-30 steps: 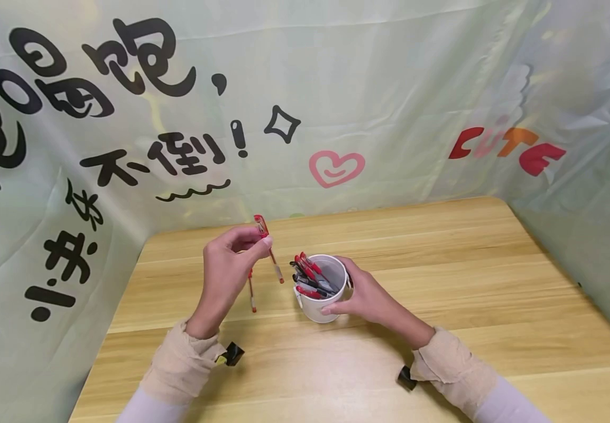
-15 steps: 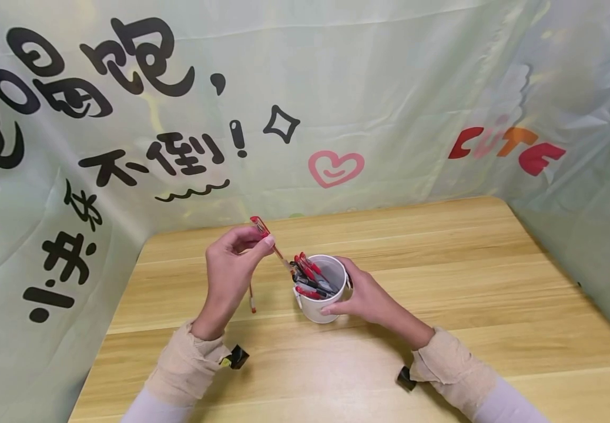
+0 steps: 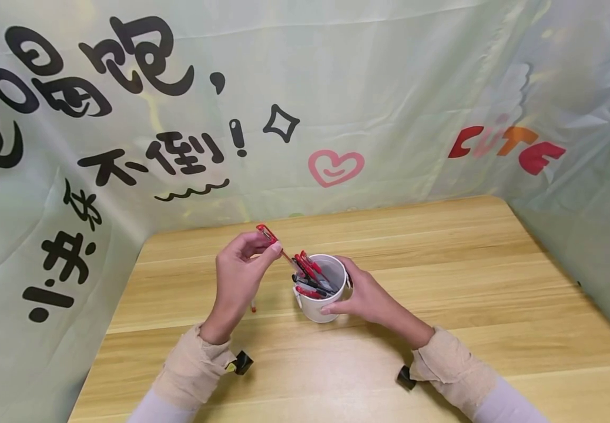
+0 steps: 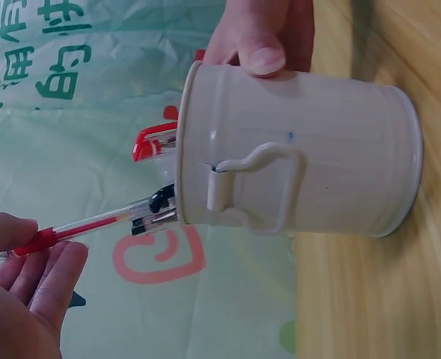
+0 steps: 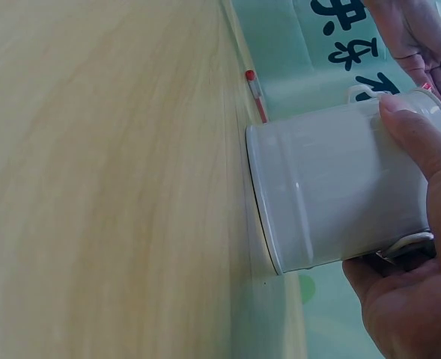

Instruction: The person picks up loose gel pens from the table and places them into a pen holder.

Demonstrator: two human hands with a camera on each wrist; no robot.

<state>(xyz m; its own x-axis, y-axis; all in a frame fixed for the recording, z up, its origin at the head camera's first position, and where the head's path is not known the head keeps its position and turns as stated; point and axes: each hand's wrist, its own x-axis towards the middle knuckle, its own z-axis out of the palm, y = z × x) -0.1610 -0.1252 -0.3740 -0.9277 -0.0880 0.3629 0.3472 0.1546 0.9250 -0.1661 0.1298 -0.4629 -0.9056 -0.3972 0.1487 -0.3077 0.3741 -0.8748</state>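
My left hand (image 3: 237, 276) pinches a red gel pen (image 3: 267, 233) near its capped end, between thumb and fingertips. Slanting down, the pen's lower end reaches the rim of a small white metal bucket (image 3: 322, 312); in the left wrist view that tip (image 4: 123, 215) overlaps the pens there. Several red and black pens (image 3: 312, 276) lean inside the bucket toward its left side. My right hand (image 3: 374, 296) grips the bucket from the right, with the thumb (image 5: 411, 127) along its wall. A wire handle (image 4: 287, 149) hangs on the bucket's side.
Another red pen (image 3: 254, 306) lies on the wooden table (image 3: 442, 258) left of the bucket, mostly hidden behind my left hand; the right wrist view shows more of this pen (image 5: 254, 93). A printed curtain (image 3: 389, 117) stands behind and around the table.
My left hand has moved right and slightly down, carrying the red pen from beside the bucket to its rim. The right hand and the bucket have stayed in place.
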